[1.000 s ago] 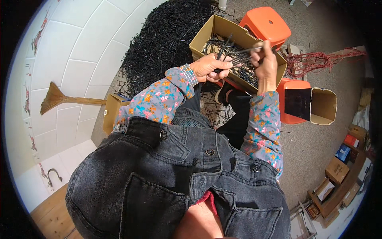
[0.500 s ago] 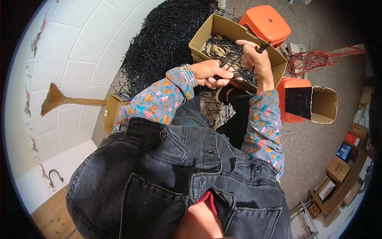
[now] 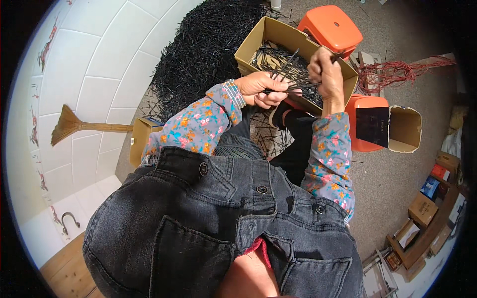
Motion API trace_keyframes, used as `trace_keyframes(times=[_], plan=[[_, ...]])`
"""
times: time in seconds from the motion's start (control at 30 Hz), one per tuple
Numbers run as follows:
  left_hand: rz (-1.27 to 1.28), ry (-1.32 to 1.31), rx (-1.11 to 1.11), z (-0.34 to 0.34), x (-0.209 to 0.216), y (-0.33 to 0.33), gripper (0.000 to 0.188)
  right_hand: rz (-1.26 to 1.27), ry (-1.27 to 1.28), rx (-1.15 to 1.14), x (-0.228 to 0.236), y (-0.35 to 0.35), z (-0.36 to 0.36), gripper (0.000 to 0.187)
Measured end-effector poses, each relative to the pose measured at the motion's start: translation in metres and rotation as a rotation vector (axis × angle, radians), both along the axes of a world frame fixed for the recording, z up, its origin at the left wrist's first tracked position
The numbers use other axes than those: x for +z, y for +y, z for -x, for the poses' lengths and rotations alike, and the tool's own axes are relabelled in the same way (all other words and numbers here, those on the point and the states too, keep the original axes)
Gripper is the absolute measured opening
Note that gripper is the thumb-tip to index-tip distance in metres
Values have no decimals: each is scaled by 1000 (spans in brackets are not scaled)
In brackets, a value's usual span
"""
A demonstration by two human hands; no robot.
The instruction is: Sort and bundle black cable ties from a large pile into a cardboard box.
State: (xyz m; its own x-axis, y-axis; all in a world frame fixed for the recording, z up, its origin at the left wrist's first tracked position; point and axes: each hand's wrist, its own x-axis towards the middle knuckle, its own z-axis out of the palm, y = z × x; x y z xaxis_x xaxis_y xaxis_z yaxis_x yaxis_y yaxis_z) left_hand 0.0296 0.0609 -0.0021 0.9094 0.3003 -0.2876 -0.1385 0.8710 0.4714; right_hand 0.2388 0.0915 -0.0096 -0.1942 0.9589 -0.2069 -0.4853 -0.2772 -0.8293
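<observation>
My left hand (image 3: 267, 89) is closed around several thin black sticks (image 3: 294, 65) that fan out past its thumb, to the right and away from me. My right hand (image 3: 326, 74) is curled into a fist at the right side of a cardboard box (image 3: 242, 53). Dark ends of thin sticks poke out at the top of that fist. Both hands are above the near part of the box, where many more loose black sticks (image 3: 271, 57) lie. Beyond my left forearm a big heap of the same black sticks (image 3: 203, 54) leans toward the tiled wall.
Orange stools (image 3: 332, 27) stand behind and to the right of the box. An open carton (image 3: 405, 130) sits on the nearer one. Red cords (image 3: 392, 77) lie at the right. A straw broom (image 3: 74, 124) leans left by another box (image 3: 140, 141). Shelves with boxes (image 3: 422, 209) are lower right.
My right fist has turned and shifted slightly up and to the right. The sticks in my left hand point differently and fan wider; that hand has barely moved.
</observation>
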Motion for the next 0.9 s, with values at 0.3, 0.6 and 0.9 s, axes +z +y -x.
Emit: trace_keyframes(times=[0.3, 0.6, 0.9], plan=[[-21, 38, 22, -1, 0, -1, 36, -120, -360, 102, -1, -5, 14, 14], [55, -18, -42, -1, -5, 1, 36, -42, 20, -409, -1, 9, -11, 14], [77, 11, -92, -10, -6, -8, 37, -20, -277, -4, 1, 2, 8, 19]])
